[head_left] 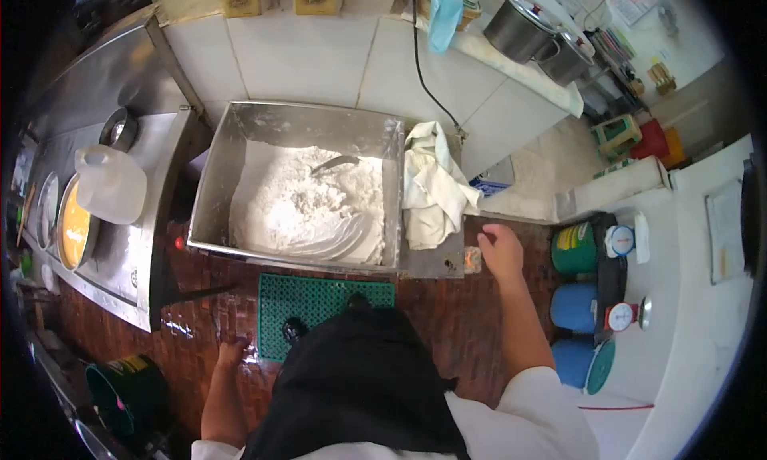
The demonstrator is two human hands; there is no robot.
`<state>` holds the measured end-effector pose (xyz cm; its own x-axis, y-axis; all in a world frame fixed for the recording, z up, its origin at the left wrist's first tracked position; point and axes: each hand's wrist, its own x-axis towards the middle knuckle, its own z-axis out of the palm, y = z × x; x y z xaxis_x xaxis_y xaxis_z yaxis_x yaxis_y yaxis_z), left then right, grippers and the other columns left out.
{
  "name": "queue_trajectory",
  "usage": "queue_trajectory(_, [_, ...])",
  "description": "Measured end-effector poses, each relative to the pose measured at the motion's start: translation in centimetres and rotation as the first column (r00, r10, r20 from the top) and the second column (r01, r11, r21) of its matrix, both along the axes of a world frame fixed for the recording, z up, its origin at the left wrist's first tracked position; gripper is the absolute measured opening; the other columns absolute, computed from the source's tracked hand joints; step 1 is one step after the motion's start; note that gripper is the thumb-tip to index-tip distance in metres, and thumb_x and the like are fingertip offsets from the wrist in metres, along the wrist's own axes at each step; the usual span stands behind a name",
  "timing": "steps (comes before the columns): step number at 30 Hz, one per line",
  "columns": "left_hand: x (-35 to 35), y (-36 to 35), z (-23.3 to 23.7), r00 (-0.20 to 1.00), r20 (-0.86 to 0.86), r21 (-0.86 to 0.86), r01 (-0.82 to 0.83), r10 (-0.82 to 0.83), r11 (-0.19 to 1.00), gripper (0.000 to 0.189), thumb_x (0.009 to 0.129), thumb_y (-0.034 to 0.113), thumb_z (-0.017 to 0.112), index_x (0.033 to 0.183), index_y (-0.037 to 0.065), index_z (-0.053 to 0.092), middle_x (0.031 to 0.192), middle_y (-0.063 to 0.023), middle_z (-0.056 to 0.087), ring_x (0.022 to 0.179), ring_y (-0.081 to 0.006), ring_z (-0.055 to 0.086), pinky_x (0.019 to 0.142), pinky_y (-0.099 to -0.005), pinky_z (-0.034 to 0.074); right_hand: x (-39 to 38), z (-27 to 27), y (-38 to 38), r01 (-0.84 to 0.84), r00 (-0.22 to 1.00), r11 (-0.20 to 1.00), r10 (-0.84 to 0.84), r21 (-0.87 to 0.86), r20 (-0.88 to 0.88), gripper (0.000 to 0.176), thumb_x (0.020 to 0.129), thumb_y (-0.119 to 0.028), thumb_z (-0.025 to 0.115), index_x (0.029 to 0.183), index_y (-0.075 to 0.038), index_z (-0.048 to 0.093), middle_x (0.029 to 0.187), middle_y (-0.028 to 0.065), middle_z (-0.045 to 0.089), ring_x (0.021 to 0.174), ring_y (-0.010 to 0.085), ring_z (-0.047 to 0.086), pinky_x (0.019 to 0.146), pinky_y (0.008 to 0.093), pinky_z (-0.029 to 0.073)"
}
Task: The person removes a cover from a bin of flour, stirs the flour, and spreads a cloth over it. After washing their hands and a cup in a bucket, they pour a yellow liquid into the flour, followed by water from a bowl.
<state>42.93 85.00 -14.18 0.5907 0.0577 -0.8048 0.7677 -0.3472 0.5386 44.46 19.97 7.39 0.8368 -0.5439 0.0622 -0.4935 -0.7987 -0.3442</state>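
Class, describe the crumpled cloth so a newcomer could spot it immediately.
Find the large steel bin of white powder mid-picture. Just right of it, near the right hand, lies the crumpled cloth, its loose, cream-coloured folds unlike the bin's stiff grey metal.

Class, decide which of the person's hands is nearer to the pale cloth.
Right. The right hand is close to the cloth, at its lower right in view; the left hand is much farther away, to its lower left.

Worn on my head, one wide-angle camera looks forward and steeply down past my black apron [351, 388], near the metal bin [217, 184].
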Motion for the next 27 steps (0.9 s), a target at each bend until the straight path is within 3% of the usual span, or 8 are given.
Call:
queue_trajectory(8, [-4.5,6.2,-2.7,0.992,0.050,0.182,0.107,-0.118,0.978,0.020,0.081,0.020,0.065,0.090,0.003,0.068,0.080,-0.0059,0.066,0.064,-0.0154,0.061,0.056,-0.0275,0.048,13.1,-2.9,-5.3,-0.016,0.987,0.983,-0.014,0.184,0.161,0.030,0.082,-0.030,0.063,0.101,-0.008,0.068,0.104,0.0148,0.065,0.094,0.0318,0.063,0.080,0.0408,0.049])
queue_trajectory(11, [-8.8,6.7,1.7,0.983,0.017,0.017,-0.184,0.184,0.983,0.021,0.082,0.025,0.067,0.089,0.006,0.069,0.076,-0.0059,0.066,0.062,-0.0147,0.059,0.054,-0.0294,0.048,17.8,-6.8,-7.5,0.049,0.984,0.975,-0.085,0.219,0.159,0.034,0.083,-0.035,0.061,0.102,-0.008,0.068,0.101,0.0166,0.066,0.094,0.0330,0.063,0.080,0.0415,0.049])
queue_trajectory(13, [-10.0,7.2,3.1,0.986,-0.009,0.083,-0.168,0.169,0.982,0.021,0.082,0.026,0.067,0.089,0.006,0.069,0.075,-0.0057,0.065,0.060,-0.0144,0.059,0.051,-0.0302,0.047,19.7,-11.4,-6.1,0.098,0.988,0.969,-0.066,-0.228,0.142,0.037,0.082,-0.038,0.062,0.102,-0.007,0.068,0.094,0.0182,0.067,0.091,0.0339,0.064,0.079,0.0425,0.049])
queue_trajectory(14, [-10.7,7.1,4.1,0.977,-0.126,0.149,-0.153,0.173,0.977,0.021,0.082,0.025,0.066,0.090,0.006,0.068,0.074,-0.0050,0.064,0.060,-0.0148,0.058,0.049,-0.0307,0.046,18.8,-11.6,-6.1,-0.027,0.999,0.995,0.029,-0.099,0.023,0.038,0.082,-0.040,0.062,0.097,-0.005,0.067,0.089,0.0208,0.066,0.088,0.0373,0.063,0.077,0.0447,0.048])
queue_trajectory(20, [-11.2,4.0,3.1,0.937,-0.322,0.136,-0.093,0.132,0.986,0.022,0.082,0.026,0.067,0.091,0.007,0.064,0.069,-0.0040,0.058,0.056,-0.0157,0.056,0.046,-0.0324,0.044,5.2,-0.2,-11.2,0.080,0.978,0.996,-0.088,0.048,0.191,0.034,0.092,-0.033,0.052,0.094,-0.001,0.065,0.090,0.0222,0.064,0.088,0.0392,0.061,0.079,0.0451,0.047])
queue_trajectory(22, [-8.8,3.4,-0.3,0.967,-0.063,-0.111,0.239,-0.246,0.965,0.035,0.091,0.023,0.057,0.122,0.006,0.054,0.088,-0.0127,0.062,0.074,-0.0257,0.063,0.058,-0.0423,0.051,-1.4,6.6,-13.8,0.156,0.926,0.985,-0.119,-0.075,0.359,0.040,0.095,-0.036,0.049,0.097,0.001,0.063,0.090,0.0221,0.063,0.087,0.0365,0.060,0.080,0.0426,0.046])
queue_trajectory(24, [-4.8,0.3,-1.4,0.731,-0.271,0.270,0.682,-0.626,0.680,0.038,0.080,0.033,0.067,0.108,0.007,0.064,0.102,-0.0148,0.063,0.083,-0.0264,0.064,0.062,-0.0412,0.052,-7.2,15.4,-17.1,0.352,0.915,0.889,-0.260,-0.293,0.308,0.043,0.095,-0.042,0.048,0.089,-0.003,0.063,0.075,0.0186,0.061,0.074,0.0330,0.059,0.070,0.0421,0.043])
queue_trajectory(27, [-1.1,4.7,-13.5,0.488,0.097,0.239,0.835,-0.867,0.496,0.030,0.084,0.027,0.065,0.101,0.002,0.062,0.088,-0.0166,0.062,0.071,-0.0257,0.060,0.059,-0.0377,0.050,-13.9,27.5,-19.3,0.440,0.771,0.885,-0.284,-0.155,0.570,0.044,0.094,-0.047,0.050,0.086,-0.005,0.064,0.068,0.0038,0.055,0.067,0.0132,0.053,0.064,0.0317,0.042])
